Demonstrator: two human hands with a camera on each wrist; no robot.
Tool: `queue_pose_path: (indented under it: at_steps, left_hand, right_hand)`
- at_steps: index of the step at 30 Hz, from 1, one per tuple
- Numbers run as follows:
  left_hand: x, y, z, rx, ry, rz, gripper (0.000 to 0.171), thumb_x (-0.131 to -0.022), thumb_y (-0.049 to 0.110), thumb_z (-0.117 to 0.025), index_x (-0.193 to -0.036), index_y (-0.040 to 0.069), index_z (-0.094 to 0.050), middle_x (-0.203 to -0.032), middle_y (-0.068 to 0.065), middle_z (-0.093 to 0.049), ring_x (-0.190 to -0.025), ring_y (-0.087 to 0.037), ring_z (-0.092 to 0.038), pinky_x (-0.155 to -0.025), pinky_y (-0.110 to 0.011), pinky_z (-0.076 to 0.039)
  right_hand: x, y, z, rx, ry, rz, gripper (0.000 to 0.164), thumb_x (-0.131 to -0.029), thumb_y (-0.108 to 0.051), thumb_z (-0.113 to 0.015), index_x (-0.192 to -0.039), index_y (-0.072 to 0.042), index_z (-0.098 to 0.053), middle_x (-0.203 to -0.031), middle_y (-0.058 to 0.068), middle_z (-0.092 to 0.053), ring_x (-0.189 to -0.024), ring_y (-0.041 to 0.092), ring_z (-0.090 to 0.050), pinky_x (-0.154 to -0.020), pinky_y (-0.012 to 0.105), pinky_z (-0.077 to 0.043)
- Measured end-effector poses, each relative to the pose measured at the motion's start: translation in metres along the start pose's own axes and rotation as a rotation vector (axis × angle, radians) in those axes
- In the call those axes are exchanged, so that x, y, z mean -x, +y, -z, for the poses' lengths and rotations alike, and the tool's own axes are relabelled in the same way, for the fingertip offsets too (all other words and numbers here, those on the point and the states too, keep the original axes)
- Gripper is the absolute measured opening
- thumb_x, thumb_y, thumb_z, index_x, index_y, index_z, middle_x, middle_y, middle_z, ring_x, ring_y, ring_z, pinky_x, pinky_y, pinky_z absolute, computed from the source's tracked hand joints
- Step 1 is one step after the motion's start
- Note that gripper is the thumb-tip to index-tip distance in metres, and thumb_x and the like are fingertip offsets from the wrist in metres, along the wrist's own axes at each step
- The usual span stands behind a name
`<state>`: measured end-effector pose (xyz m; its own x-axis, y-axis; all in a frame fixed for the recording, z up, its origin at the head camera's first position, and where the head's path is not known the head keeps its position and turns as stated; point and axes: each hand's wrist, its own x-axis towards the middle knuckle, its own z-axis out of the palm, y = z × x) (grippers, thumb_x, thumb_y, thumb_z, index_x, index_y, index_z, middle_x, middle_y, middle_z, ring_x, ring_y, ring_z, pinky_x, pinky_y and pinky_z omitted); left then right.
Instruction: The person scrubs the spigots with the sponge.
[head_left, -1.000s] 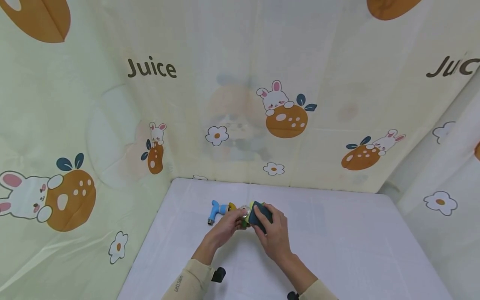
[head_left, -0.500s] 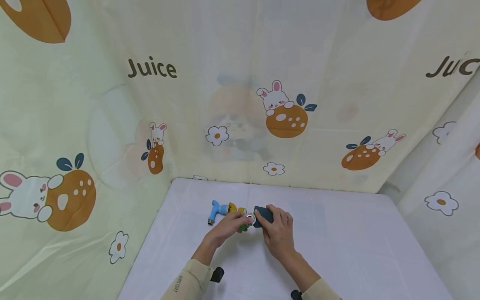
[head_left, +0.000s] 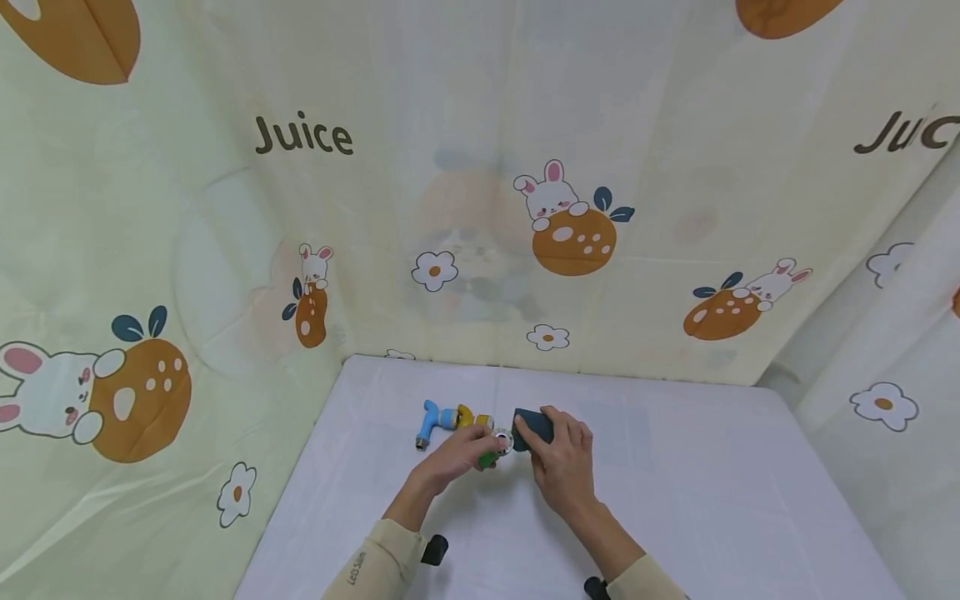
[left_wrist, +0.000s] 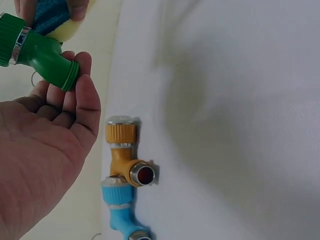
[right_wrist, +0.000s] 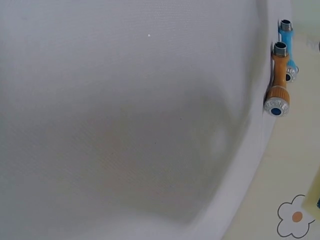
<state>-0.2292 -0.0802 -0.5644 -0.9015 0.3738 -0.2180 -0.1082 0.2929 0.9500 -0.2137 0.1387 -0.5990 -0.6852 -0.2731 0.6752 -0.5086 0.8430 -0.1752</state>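
My left hand [head_left: 456,454] grips a small green plastic tap [left_wrist: 47,57] with a chrome ring, its round silvery end turned up toward the head camera. Over the table, just to the right, my right hand [head_left: 562,467] holds a sponge [head_left: 531,428] between thumb and fingers. The sponge has a dark blue-green scouring side and yellow foam, which shows in the left wrist view. In the head view a narrow gap separates sponge and tap. The right wrist view catches only a sliver of the sponge [right_wrist: 313,197]; the hands are outside it.
Behind the left hand, an orange-yellow tap [left_wrist: 121,156] and a light blue tap [left_wrist: 119,207] lie end to end on the white-covered table [head_left: 675,483]. A printed curtain [head_left: 465,333] hangs along the table's back edge, with more at both sides.
The right hand has drawn the sponge off the green tap and a little to the right. The left hand has shifted slightly right, and the tap's round end now shows uncovered.
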Motion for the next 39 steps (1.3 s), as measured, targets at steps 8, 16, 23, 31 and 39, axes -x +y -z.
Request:
queue_pose_path:
  at_steps: [8, 16, 23, 31, 39]
  left_hand:
    - [0.0010, -0.0009, -0.0022, -0.007, 0.001, 0.012, 0.038, -0.096, 0.048, -0.066, -0.100, 0.010, -0.066, -0.097, -0.012, -0.070, -0.088, -0.019, -0.061, -0.080, -0.032, -0.051]
    - [0.0017, -0.0058, 0.0004, 0.071, -0.029, 0.013, 0.042, -0.098, 0.046, -0.065, -0.111, 0.006, -0.066, -0.106, -0.012, -0.071, -0.091, -0.019, -0.069, -0.088, -0.034, -0.059]
    - [0.0028, -0.0092, 0.0029, 0.083, -0.063, 0.023, 0.045, -0.098, 0.043, -0.067, -0.120, 0.003, -0.066, -0.106, -0.010, -0.073, -0.091, -0.019, -0.069, -0.090, -0.037, -0.061]
    - [0.0051, -0.0067, 0.0006, 0.065, -0.085, 0.023, 0.060, -0.091, 0.038, -0.078, -0.139, 0.009, -0.057, -0.115, -0.007, -0.069, -0.102, -0.020, -0.066, -0.105, -0.054, -0.053]
    - [0.0041, -0.0051, -0.0026, 0.113, -0.080, -0.035, 0.066, -0.089, 0.031, -0.083, -0.143, 0.009, -0.051, -0.129, -0.006, -0.063, -0.110, -0.018, -0.069, -0.099, -0.041, -0.056]
  right_hand:
    - [0.0008, 0.0006, 0.0003, -0.068, 0.032, -0.060, 0.061, -0.078, -0.004, -0.087, -0.134, -0.024, -0.072, -0.140, 0.023, -0.055, -0.127, 0.041, -0.048, -0.103, 0.057, -0.037]
    - [-0.0005, 0.0000, -0.0040, -0.120, 0.071, -0.130, 0.069, -0.075, -0.004, -0.091, -0.139, -0.021, -0.069, -0.142, 0.022, -0.053, -0.128, 0.042, -0.049, -0.102, 0.061, -0.042]
    - [-0.0006, -0.0017, -0.0056, -0.171, 0.063, -0.198, 0.068, -0.076, -0.004, -0.090, -0.139, -0.018, -0.069, -0.141, 0.023, -0.054, -0.127, 0.044, -0.050, -0.099, 0.061, -0.044]
    - [-0.0025, -0.0045, -0.0030, -0.231, 0.048, -0.218, 0.067, -0.079, -0.008, -0.089, -0.142, -0.018, -0.066, -0.142, 0.024, -0.054, -0.127, 0.044, -0.050, -0.097, 0.058, -0.043]
    - [-0.0040, -0.0088, -0.0026, -0.266, 0.036, -0.192, 0.068, -0.080, -0.011, -0.089, -0.143, -0.017, -0.065, -0.140, 0.026, -0.055, -0.124, 0.043, -0.051, -0.093, 0.057, -0.045]
